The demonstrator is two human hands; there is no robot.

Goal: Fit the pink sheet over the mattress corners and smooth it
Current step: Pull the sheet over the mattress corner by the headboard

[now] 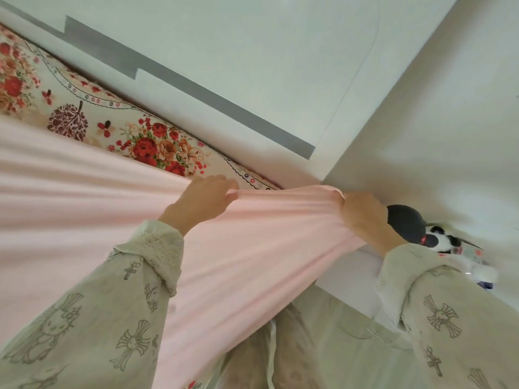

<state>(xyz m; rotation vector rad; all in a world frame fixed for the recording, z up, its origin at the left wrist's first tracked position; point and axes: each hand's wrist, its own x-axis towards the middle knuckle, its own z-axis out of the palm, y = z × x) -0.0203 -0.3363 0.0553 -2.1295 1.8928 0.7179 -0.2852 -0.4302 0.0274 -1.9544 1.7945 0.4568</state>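
Note:
The pink sheet (247, 248) stretches across the bed from the left edge of the view to the corner where two walls meet. A strip of floral mattress cover (84, 108) shows uncovered along the far wall. My left hand (202, 202) pinches the sheet's far edge near the corner, fingers curled on the fabric. My right hand (365, 217) grips the bunched corner of the sheet tight against the right wall, pulling it taut. The mattress corner itself is hidden under the fabric.
White walls (252, 66) with a grey stripe (196, 91) close in the corner. A black and white plush toy (421, 231) lies just behind my right hand by the wall. My patterned trouser legs (323, 346) stand at the bed's side below.

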